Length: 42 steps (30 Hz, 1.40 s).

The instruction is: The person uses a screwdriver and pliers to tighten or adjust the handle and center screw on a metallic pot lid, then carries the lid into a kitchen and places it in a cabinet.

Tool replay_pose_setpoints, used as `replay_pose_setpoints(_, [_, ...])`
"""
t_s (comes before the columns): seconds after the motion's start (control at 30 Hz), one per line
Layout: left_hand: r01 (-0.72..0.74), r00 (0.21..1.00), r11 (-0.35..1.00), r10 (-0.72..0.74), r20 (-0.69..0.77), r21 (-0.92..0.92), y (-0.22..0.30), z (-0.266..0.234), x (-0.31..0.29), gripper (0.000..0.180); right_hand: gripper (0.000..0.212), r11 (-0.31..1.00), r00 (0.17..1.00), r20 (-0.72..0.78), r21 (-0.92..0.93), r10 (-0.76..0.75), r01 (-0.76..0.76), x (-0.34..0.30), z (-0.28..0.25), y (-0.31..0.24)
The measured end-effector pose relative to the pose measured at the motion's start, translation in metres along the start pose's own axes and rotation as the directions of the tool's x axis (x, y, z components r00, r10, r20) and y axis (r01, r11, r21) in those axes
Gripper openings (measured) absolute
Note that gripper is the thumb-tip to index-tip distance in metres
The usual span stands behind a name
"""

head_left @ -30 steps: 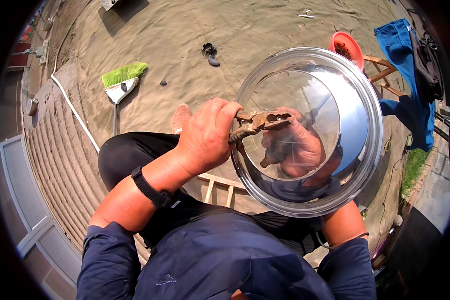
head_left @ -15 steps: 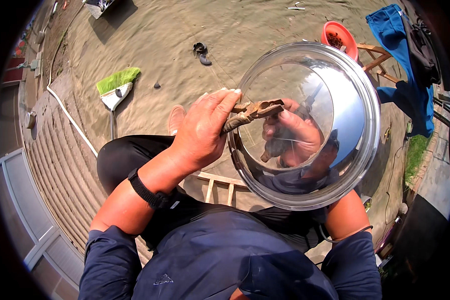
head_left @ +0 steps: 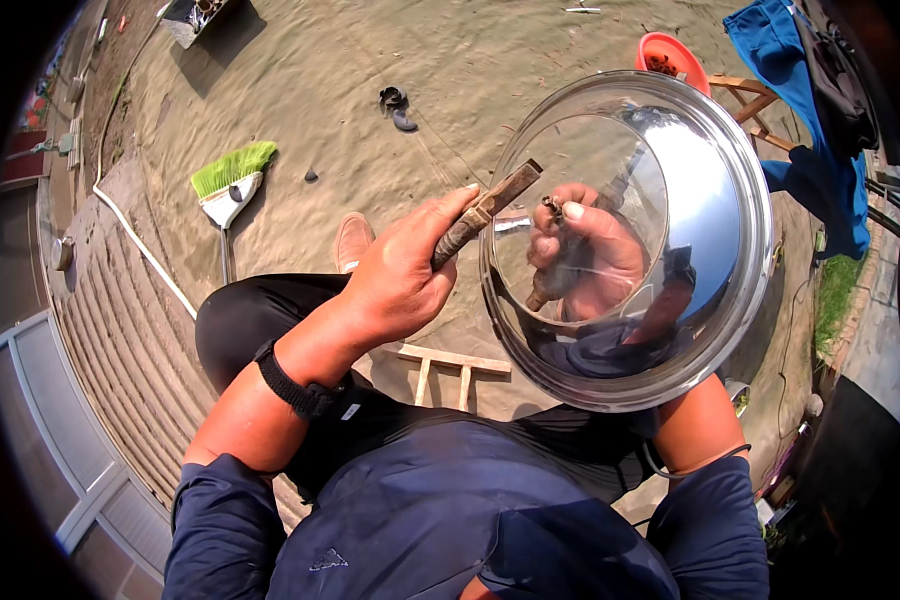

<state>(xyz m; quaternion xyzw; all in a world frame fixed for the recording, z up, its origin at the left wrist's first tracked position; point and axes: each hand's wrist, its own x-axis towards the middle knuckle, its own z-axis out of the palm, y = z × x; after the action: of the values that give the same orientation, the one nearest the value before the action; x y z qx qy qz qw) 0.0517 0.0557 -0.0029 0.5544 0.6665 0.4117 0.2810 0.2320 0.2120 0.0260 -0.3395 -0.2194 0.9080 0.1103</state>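
Observation:
My left hand point(head_left: 400, 265) is closed round the handles of old rusty pliers point(head_left: 485, 215), jaws pointing up and right, just left of a large round lid. The lid point(head_left: 735, 320) has a shiny metal rim and a clear glass middle, and is tilted in front of my right forearm. Through the glass I see my right hand point(head_left: 608, 260), closed, with a small dark, rough piece point(head_left: 553, 208) pinched between thumb and fingers. Reflections blur what else lies under the palm. The plier jaws are apart from the right hand.
Between my knees stands a wooden stool or frame point(head_left: 450, 360). A green-bristled broom point(head_left: 232, 175) lies left; black scraps point(head_left: 395, 105) lie ahead. At the far right are a red bowl point(head_left: 680, 55) and blue cloth point(head_left: 785, 90) over a wooden stand. A dustpan-like box point(head_left: 185, 25) sits far left.
The pliers have come away from the fingers of my right hand and turned to point more upward. The lid has shifted slightly right, and the small pinched piece now shows.

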Motion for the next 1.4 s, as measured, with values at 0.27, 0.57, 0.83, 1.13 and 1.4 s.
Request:
replay_pose_setpoints(0.27, [0.162,0.976,0.809,-0.214,-0.028,-0.565,0.015,-0.002,0.012,0.043,0.021,0.981,0.993,-0.020,-0.159,-0.114,0.110,0.002,0.003,0.006])
replay_pose_setpoints(0.57, [-0.010,0.983,0.874,-0.081,-0.167,-0.486,0.026,0.008,0.023,0.042,0.018,0.952,0.989,-0.042,-0.279,-0.143,0.126,0.000,0.016,0.013])
replay_pose_setpoints(0.83, [0.043,0.974,0.903,-0.133,-0.183,-0.427,0.031,0.005,0.023,0.030,0.019,0.933,0.989,-0.083,-0.349,-0.124,0.088,-0.003,0.019,0.014])
replay_pose_setpoints(1.13, [0.243,0.920,0.834,-0.360,-0.156,-0.495,0.017,0.004,0.020,0.031,0.017,0.939,0.979,-0.121,-0.323,-0.163,0.116,-0.002,0.014,0.012])
replay_pose_setpoints(1.4, [0.530,0.764,0.456,-0.622,0.170,-0.715,-0.006,0.018,0.002,0.037,0.024,0.987,0.996,0.015,-0.134,-0.085,0.086,0.004,0.006,0.009])
